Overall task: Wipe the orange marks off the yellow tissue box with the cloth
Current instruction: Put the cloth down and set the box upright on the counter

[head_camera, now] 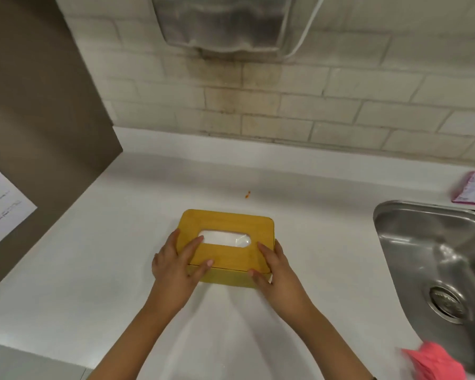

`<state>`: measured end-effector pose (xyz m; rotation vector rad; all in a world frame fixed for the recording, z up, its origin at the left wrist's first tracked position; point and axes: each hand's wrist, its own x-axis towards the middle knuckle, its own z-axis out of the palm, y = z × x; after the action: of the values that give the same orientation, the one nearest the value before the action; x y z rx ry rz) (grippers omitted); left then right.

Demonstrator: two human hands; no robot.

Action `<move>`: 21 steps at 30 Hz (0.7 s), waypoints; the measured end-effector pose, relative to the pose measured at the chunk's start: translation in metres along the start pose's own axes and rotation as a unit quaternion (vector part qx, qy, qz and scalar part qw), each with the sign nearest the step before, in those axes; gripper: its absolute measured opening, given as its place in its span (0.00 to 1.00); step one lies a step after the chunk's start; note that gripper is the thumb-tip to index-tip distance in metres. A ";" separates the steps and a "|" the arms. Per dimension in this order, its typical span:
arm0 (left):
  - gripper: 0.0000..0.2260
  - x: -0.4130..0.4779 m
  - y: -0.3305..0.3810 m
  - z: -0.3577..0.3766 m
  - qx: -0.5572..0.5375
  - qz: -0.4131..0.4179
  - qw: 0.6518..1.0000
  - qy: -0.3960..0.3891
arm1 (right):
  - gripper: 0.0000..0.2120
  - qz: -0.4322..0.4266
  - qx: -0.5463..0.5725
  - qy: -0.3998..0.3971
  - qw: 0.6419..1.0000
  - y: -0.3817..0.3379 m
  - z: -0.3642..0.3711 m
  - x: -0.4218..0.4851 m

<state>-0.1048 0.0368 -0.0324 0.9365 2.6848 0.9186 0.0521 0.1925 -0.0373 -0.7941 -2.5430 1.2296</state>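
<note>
One yellow box (226, 245), one pink cloth (433, 362), two hands, one sink (433, 259), one pink packet (472, 189) and one small orange speck (248, 195) on the white counter (93, 256).

The box sits on the counter near its middle, left of the sink, held between the hands. The left hand (176, 266) clasps its near-left corner, fingers spread over the lid and touching the edge of the oval opening. The right hand (276, 272) clasps the near-right corner, thumb on the front edge, fingers along the right side. Neither hand holds the cloth, which lies well apart at the near right, by the sink's rim.

The box's long axis runs left to right, roughly parallel to the back wall; its opening faces up, showing white tissue (225, 238). The speck lies just beyond the box.
</note>
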 end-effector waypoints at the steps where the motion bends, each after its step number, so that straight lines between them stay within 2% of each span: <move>1: 0.34 0.005 -0.005 0.000 -0.014 -0.007 1.000 -0.014 | 0.29 0.005 0.001 -0.006 1.000 -0.002 0.002 0.006; 9: 0.37 0.076 -0.033 -0.017 -0.007 -0.015 0.999 -0.037 | 0.29 0.020 0.038 -0.007 0.999 -0.022 0.021 0.074; 14: 0.25 0.129 -0.050 -0.018 -0.001 -0.008 0.999 -0.037 | 0.29 0.025 0.038 -0.002 0.999 -0.033 0.030 0.124; 21: 0.25 0.199 -0.053 -0.015 0.015 -0.001 0.999 -0.047 | 0.28 0.038 0.020 0.003 0.999 -0.036 0.028 0.188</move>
<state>-0.2949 0.1173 -0.0410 0.9585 2.6275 0.8159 -0.1295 0.2596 -0.0356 -0.8915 -2.4956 1.2955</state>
